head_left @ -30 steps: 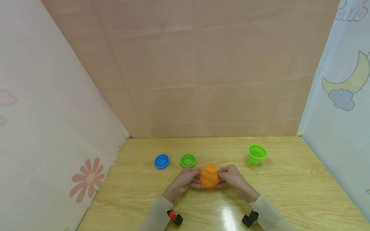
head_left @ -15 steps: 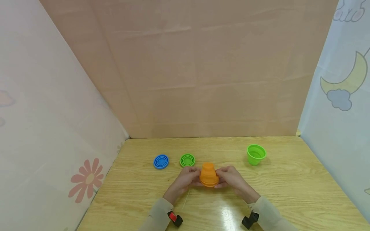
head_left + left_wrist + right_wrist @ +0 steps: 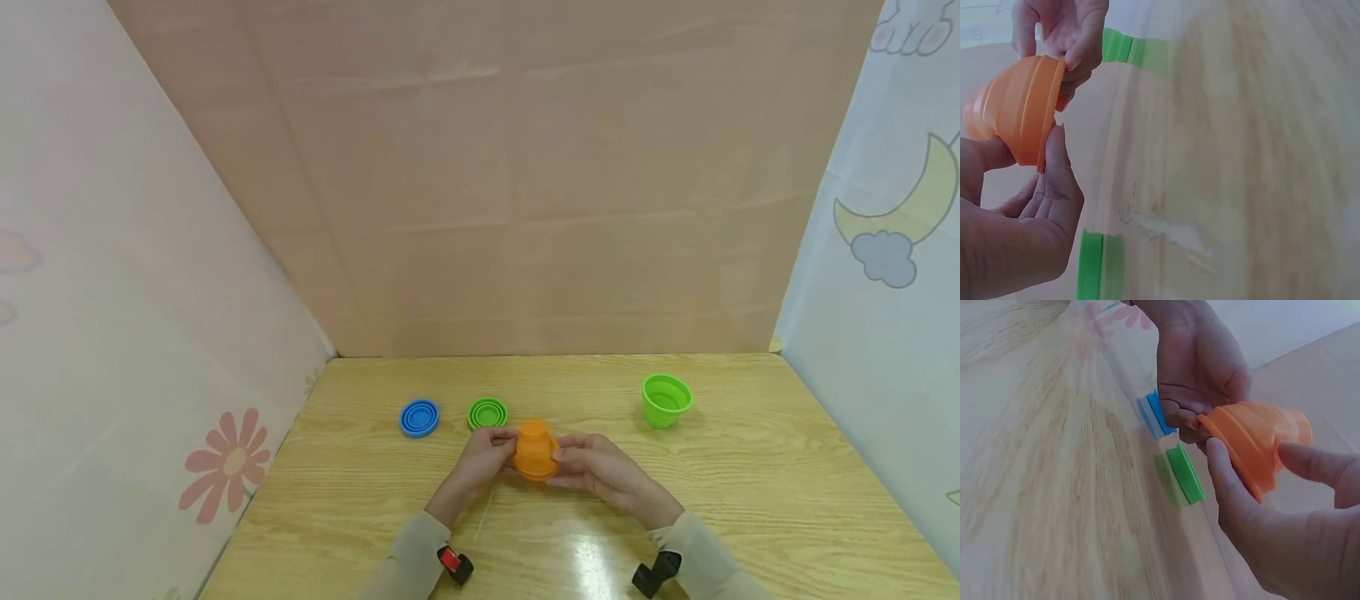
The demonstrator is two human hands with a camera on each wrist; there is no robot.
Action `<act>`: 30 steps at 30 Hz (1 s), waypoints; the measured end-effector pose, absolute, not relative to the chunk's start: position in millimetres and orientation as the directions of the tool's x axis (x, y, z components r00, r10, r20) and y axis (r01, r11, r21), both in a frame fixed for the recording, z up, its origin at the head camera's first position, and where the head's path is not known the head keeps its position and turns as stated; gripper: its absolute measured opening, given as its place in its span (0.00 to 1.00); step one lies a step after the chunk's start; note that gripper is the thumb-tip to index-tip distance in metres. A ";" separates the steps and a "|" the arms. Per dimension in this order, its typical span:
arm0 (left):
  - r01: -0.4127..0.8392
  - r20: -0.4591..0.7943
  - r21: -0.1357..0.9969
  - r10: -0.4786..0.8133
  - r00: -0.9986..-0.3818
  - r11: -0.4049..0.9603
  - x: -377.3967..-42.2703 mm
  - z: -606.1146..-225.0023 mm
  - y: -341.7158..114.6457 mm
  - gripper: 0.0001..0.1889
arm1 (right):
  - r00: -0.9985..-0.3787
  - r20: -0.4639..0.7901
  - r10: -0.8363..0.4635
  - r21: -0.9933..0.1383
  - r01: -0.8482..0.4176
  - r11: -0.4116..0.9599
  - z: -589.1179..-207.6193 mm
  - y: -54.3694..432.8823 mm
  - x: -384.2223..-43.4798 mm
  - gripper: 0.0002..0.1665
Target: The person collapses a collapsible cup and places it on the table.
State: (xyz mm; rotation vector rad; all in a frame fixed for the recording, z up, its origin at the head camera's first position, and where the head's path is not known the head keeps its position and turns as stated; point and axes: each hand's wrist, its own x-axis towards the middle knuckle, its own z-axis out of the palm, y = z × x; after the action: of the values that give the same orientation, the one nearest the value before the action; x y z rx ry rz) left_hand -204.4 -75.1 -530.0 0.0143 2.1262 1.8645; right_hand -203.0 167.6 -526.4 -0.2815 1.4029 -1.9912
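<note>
Both hands hold an orange collapsible cup (image 3: 536,452) above the table, its narrow base pointing up and its wide rim down. My left hand (image 3: 480,460) pinches it from the left, thumb on the stepped wall and fingers at the rim, as the left wrist view shows. From the other side my right hand (image 3: 603,473) grips it, thumb pressed to the wall and fingers under the rim (image 3: 1235,459). The cup's wall is drawn out in tiers, a little uneven in the right wrist view. Its inside is hidden.
Behind the left hand lies a flattened green collapsible cup (image 3: 487,413), with a flattened blue one (image 3: 418,418) further left. An expanded green cup (image 3: 666,401) stands upright at the back right. The wooden table (image 3: 345,517) meets a brown backdrop and white side sheets.
The orange cup's narrow end has come up and its wall now stands taller. Hands and cup have shifted slightly left, and the right thumb has moved onto the cup's front.
</note>
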 end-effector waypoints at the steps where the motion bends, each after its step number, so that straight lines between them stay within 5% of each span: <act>1: -0.191 -0.221 0.969 0.202 -0.954 0.156 -204.3 -530.2 -74.8 0.16 | -0.743 -0.191 -0.641 -0.895 0.400 -0.197 -526.5 167.6 -203.4 0.29; 11: -0.172 -0.203 0.962 0.137 -0.970 0.210 -203.7 -533.1 -68.1 0.16 | -0.774 -0.237 -0.587 -0.909 0.390 -0.147 -531.5 162.6 -203.1 0.21; 20: -0.177 -0.210 0.955 0.123 -0.970 0.238 -202.1 -531.3 -65.5 0.14 | -0.816 -0.241 -0.525 -0.938 0.336 -0.091 -529.9 156.3 -203.8 0.25; 30: -0.299 -0.272 0.954 0.345 -0.899 -0.029 -204.3 -530.2 -85.7 0.22 | -0.854 -0.227 -0.469 -0.950 0.301 -0.088 -530.6 160.1 -206.3 0.39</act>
State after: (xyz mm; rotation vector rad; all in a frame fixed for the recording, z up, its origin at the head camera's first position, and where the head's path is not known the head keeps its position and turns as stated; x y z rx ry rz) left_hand -204.3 -85.7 -530.2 0.0472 1.8198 1.9789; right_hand -206.3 160.1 -530.6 -0.1829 1.6844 -1.9873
